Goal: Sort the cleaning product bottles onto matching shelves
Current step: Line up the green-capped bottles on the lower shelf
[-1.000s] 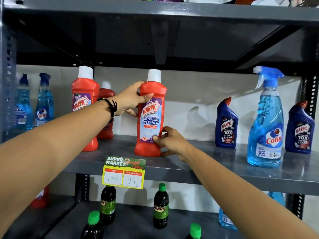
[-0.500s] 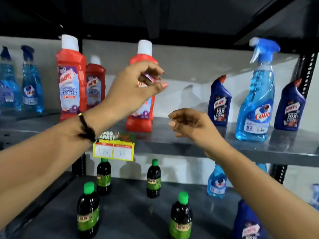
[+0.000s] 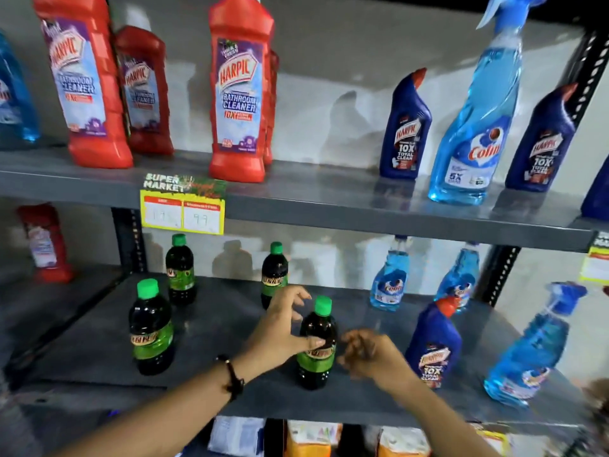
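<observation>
On the upper shelf (image 3: 362, 211) a red Harpic bathroom cleaner bottle (image 3: 240, 94) stands upright and untouched, with two more red ones (image 3: 89, 84) to its left. Lower down, my left hand (image 3: 283, 328) hovers with fingers spread over a dark bottle with a green cap (image 3: 318, 349); the thumb touches its shoulder. My right hand (image 3: 369, 354) is blurred and loosely curled just right of that bottle, holding nothing. A blue Harpic bottle (image 3: 435, 344) and a blue Colin spray bottle (image 3: 530, 347) stand further right on this lower shelf (image 3: 214, 328).
Three other green-capped dark bottles (image 3: 151, 328) stand left and behind. Two Colin refills (image 3: 389, 278) sit at the back. Above are two blue Harpic bottles (image 3: 405, 127) and a Colin spray (image 3: 478, 127). A yellow price tag (image 3: 183, 206) hangs off the upper shelf. A red bottle (image 3: 44, 245) stands at lower left.
Both hands let go of the red Harpic bottle on the upper shelf and dropped to the lower shelf, around a green-capped dark bottle. The view tilted down.
</observation>
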### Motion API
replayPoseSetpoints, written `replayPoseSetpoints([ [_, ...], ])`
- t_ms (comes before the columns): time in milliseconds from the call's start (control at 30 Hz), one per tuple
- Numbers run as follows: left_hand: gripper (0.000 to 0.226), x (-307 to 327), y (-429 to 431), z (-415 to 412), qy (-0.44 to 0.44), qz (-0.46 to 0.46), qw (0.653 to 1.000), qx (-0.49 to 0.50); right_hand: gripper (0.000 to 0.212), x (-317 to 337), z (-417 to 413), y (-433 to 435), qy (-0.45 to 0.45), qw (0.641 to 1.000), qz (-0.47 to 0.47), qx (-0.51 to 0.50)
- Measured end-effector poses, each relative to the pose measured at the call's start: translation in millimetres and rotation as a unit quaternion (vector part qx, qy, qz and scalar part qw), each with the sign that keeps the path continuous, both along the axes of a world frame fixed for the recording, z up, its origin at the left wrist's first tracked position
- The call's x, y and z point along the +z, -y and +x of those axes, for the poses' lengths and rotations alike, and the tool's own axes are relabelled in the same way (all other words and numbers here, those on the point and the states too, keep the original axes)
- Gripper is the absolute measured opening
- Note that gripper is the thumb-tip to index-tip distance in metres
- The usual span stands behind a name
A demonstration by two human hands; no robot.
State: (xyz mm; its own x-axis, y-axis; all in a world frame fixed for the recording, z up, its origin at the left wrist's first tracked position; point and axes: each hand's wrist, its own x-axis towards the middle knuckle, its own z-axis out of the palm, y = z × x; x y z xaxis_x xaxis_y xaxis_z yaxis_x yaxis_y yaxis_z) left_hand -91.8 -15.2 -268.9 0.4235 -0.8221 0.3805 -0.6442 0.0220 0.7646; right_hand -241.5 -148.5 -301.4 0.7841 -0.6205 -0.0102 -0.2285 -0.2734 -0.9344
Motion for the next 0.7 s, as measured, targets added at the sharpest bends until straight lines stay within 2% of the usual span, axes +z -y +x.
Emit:
replayPoseSetpoints([
  [67,0.07,-18.4,17.0,7.4,-0.035,0.009,0.999,0.021,0.026,-25.3,8.3,5.1,-0.055,0.998,-0.025,-0.029],
  [200,0.085,-35.7,42.7,14.4,-0.063,0.085,0.994,0.036,0.05,-46.9,25.2,10.8,-0.043,0.998,-0.006,-0.039],
  [400,0.069,-41.9,52.7,13.3,-0.118,0.093,0.988,0.047,0.063,-65.9,50.4,13.2,0.031,0.996,0.07,-0.051],
  [533,0.066,-38.1,45.2,18.0,-0.147,0.067,0.986,0.045,0.08,-73.6,57.3,13.0,-0.001,0.993,0.088,-0.081],
  [700,0.068,-31.8,21.4,49.5,-0.148,0.08,0.984,0.052,0.079,-66.9,86.9,-11.7,0.01,0.994,0.086,-0.065],
])
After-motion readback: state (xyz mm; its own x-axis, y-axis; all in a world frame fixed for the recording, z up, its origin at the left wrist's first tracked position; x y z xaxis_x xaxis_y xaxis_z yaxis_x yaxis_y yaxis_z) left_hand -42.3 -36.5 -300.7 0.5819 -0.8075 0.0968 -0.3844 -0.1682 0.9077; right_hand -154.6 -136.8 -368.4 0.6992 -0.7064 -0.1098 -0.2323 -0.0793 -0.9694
